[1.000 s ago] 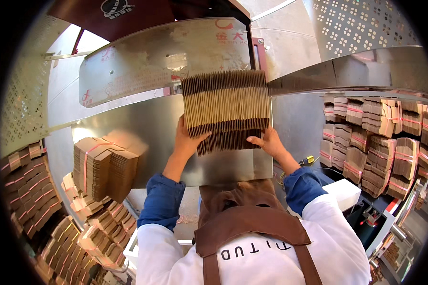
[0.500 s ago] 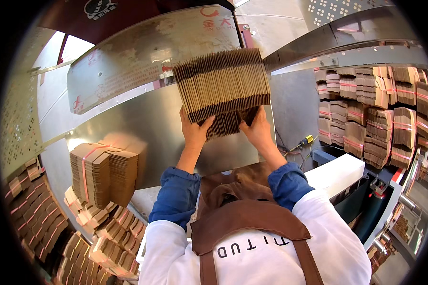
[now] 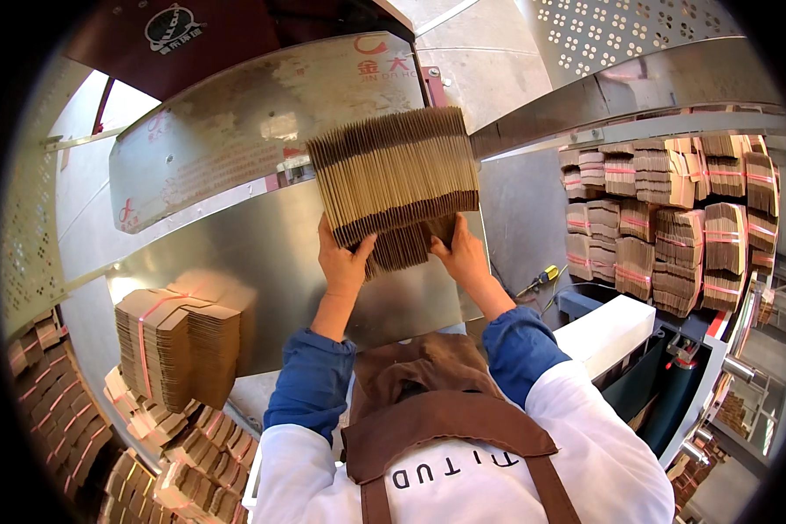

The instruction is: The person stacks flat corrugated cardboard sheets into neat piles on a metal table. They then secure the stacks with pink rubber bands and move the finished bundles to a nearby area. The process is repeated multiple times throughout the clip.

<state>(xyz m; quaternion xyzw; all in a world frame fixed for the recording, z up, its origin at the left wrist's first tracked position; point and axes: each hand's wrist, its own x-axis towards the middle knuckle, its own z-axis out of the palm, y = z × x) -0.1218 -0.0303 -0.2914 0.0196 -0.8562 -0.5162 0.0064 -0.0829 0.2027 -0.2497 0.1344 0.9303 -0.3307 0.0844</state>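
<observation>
Between my two hands is a thick stack of folded brown cardboard pieces [image 3: 397, 170], set on edge with their ribbed edges showing. My left hand [image 3: 343, 262] grips its near left corner, fingers at the outer side and thumb on the near face. On the near right corner, my right hand [image 3: 463, 260] holds it the same way, with some fingers hidden behind the cardboard. The stack is over the far part of a shiny metal table [image 3: 297, 297]; whether it rests on the surface I cannot tell.
A strapped cardboard bundle [image 3: 179, 341] lies at the table's left edge. Several tied bundles [image 3: 664, 236] are stacked at the right, more [image 3: 61, 410] at the lower left. A slanted metal panel [image 3: 262, 131] stands behind the table. A yellow-handled screwdriver [image 3: 546, 274] lies right, near a white block [image 3: 607, 336].
The whole view has shifted, so the scene sits slightly lower and more to the left. My hands keep the same hold on the cardboard stack.
</observation>
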